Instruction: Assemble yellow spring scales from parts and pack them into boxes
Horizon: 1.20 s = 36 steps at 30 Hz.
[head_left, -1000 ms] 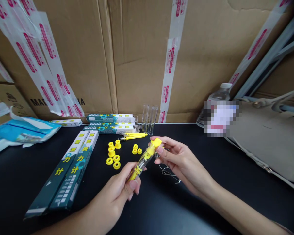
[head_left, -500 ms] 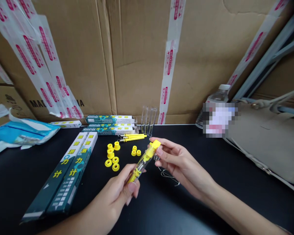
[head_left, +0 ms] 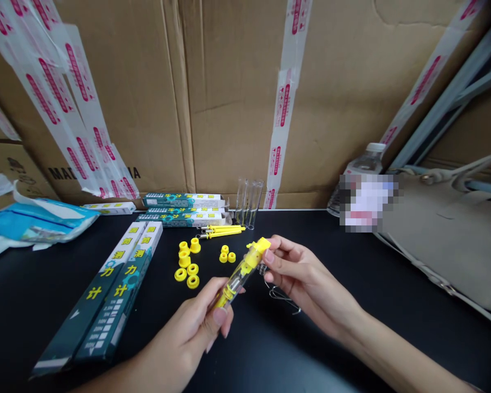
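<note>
My left hand (head_left: 207, 319) is closed around the lower part of a spring scale (head_left: 236, 281), a clear tube with yellow pieces and a metal spring inside, held tilted above the black table. At its upper end, my right hand (head_left: 298, 267) pinches the yellow end cap (head_left: 263, 245) between thumb and fingers. Behind the right fingers, small springs and wire hooks (head_left: 284, 297) lie on the table, partly hidden. Larger yellow collars (head_left: 184, 259) and several small yellow rings (head_left: 228, 254) sit to the left of the tube.
Several yellow spring rods (head_left: 223, 231) lie beyond the rings, near upright clear tubes (head_left: 249, 203). Printed boxes (head_left: 118, 284) lie at the left, more boxes (head_left: 184, 218) at the back. A blue packet (head_left: 41, 221), water bottle (head_left: 370, 158) and beige bag (head_left: 454, 234) flank the table (head_left: 311, 360).
The yellow end cap and the right fingers have shifted slightly to the right and down. Both hands keep their hold on the spring scale; the things on the table stay put.
</note>
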{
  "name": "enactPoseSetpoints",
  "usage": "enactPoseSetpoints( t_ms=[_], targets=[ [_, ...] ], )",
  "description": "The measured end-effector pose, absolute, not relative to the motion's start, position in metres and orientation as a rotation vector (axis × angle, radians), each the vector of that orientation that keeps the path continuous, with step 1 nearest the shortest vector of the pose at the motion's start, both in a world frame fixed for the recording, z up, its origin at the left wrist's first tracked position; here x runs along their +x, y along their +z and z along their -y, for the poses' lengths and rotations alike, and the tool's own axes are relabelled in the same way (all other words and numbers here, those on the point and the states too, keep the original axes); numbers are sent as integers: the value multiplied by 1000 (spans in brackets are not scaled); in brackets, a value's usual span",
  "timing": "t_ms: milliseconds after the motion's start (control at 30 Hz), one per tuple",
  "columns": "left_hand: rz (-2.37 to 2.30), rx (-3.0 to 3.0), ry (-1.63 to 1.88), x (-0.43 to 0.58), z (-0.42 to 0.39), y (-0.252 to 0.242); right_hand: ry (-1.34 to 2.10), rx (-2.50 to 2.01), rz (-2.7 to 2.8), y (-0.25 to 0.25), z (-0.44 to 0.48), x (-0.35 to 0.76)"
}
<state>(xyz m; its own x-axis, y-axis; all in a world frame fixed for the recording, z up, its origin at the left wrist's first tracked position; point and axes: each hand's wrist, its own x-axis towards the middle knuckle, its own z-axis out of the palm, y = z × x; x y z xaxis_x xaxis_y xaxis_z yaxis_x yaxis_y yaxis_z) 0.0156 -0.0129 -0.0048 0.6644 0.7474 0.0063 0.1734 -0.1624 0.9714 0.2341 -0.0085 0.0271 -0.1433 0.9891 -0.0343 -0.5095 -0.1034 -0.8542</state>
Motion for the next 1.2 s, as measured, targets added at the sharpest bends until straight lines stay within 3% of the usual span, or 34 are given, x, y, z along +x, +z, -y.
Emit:
enactPoseSetpoints(
  t_ms=[367,700,1200],
  targets=[
    [-604,1378,548,12,0,-8,1599,-729,937,33,12,231],
    [-753,1329,712,19,10,-8,1539,-778,981,34,17,226],
    [-841,1586,720,16,14,6,1448,-799,1052,39,20,226]
  ],
)
